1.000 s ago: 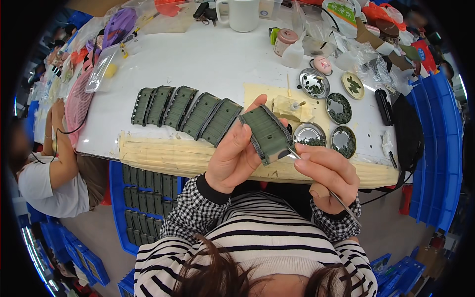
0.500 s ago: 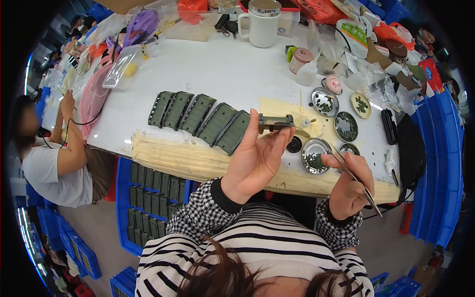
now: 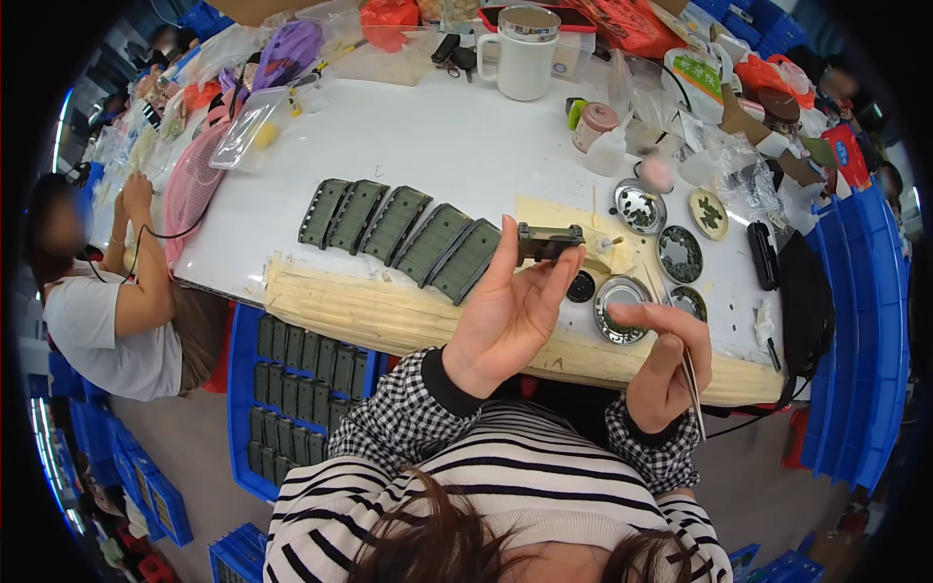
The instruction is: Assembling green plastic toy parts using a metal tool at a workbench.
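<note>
My left hand (image 3: 505,316), palm up, is closed on a dark green ribbed part (image 3: 547,239) between thumb and fingers, above the table's front edge. Several similar flat ribbed dark green pieces (image 3: 392,223) lie in a slanting row to its left. My right hand (image 3: 669,364) grips metal tweezers (image 3: 693,389) pointing away from me, by a round metal dish (image 3: 604,328). The tweezer tips are hard to make out. Another metal dish (image 3: 662,267) and a pale dish (image 3: 723,229) hold small dark green bits.
Below the table, a blue crate (image 3: 239,428) holds rows of green parts. A white mug (image 3: 525,63), a pink-lidded jar (image 3: 595,126) and plastic bags stand at the back. Blue bins (image 3: 865,321) flank the right side. A person (image 3: 117,330) sits at the left.
My right hand has shifted left over the near metal dish, and the tweezers now stand steeper. My left hand keeps its hold on the green part. The whole view has shifted slightly.
</note>
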A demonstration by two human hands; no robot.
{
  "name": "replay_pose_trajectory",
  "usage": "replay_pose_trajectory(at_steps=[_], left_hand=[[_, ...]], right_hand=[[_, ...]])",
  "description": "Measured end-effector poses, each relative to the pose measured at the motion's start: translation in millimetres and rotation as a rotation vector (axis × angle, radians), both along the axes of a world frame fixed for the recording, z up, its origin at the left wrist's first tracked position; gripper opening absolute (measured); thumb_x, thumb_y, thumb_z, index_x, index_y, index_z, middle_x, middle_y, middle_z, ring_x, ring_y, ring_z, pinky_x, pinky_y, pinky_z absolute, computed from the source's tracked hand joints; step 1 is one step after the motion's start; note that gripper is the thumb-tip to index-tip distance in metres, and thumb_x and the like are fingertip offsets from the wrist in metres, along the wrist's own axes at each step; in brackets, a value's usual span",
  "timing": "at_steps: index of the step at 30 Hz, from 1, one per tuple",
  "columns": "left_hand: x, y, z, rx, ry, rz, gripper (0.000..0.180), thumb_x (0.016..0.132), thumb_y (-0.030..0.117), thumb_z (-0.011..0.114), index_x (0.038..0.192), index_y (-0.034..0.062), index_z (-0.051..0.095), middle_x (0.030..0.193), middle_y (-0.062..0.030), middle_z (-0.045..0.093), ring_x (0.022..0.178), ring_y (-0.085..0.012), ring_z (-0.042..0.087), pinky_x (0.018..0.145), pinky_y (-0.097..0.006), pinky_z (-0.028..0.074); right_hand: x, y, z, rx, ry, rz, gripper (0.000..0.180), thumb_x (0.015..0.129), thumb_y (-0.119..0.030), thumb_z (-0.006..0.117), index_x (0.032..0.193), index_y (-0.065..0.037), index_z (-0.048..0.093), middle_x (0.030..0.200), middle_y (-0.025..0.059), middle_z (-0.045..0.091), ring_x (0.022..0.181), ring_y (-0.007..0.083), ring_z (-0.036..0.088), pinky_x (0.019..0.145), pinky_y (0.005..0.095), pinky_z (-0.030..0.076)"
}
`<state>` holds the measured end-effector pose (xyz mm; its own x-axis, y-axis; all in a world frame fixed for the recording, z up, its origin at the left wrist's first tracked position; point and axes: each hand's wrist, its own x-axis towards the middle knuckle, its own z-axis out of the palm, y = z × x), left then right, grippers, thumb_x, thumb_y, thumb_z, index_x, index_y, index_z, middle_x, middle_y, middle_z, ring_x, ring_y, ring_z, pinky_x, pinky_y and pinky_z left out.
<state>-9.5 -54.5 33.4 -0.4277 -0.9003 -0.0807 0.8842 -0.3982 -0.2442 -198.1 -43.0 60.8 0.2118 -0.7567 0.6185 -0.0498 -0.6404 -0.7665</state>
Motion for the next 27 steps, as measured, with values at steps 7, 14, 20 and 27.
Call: replay_pose_trajectory(at_steps=[7,14,20,27], left_hand=[[-32.6,35.3,6.8,-0.106,-0.593,0.152,0.036,0.102,0.031,0.051,0.133,0.0148,0.044,0.132,-0.0087,0.052,0.122,-0.019,0.051,0.102,-0.036,0.045],[2.8,37.9,-29.2,-0.396,-0.622,-0.282,0.046,0.095,0.016,0.064,0.136,0.0078,0.044,0.131,-0.0109,0.055,0.118,-0.0205,0.057,0.097,-0.034,0.049],[11.9,45.4,-17.3,-0.549,-0.751,-0.492,0.057,0.091,0.003,0.063,0.141,-0.0004,0.036,0.121,-0.0156,0.061,0.107,-0.0231,0.064,0.092,-0.037,0.054],[7.3,41.7,-6.6,-0.472,-1.033,-0.173,0.052,0.096,-0.003,0.052,0.142,0.0019,0.03,0.123,-0.0195,0.059,0.111,-0.0249,0.063,0.095,-0.036,0.053]], right_hand=[[28.6,-12.9,-6.1,0.014,0.012,-0.101,0.055,0.072,-0.005,0.085,0.099,-0.007,0.037,0.117,0.0216,0.056,0.109,0.0267,0.06,0.095,0.0379,0.048],[-10.7,-12.5,8.9,0.509,-0.114,0.443,0.053,0.071,-0.003,0.084,0.096,-0.007,0.037,0.115,0.0198,0.057,0.103,0.0216,0.061,0.092,0.0328,0.049],[-47.7,-25.8,3.6,0.48,-0.123,0.306,0.036,0.101,-0.035,0.05,0.105,0.0,0.045,0.122,0.0216,0.056,0.117,0.0259,0.057,0.103,0.0374,0.043],[-91.1,-86.6,-0.9,0.144,0.778,-0.361,0.013,0.089,-0.003,0.054,0.1,0.0,0.06,0.099,0.0169,0.061,0.088,0.0346,0.063,0.076,0.0366,0.048]])
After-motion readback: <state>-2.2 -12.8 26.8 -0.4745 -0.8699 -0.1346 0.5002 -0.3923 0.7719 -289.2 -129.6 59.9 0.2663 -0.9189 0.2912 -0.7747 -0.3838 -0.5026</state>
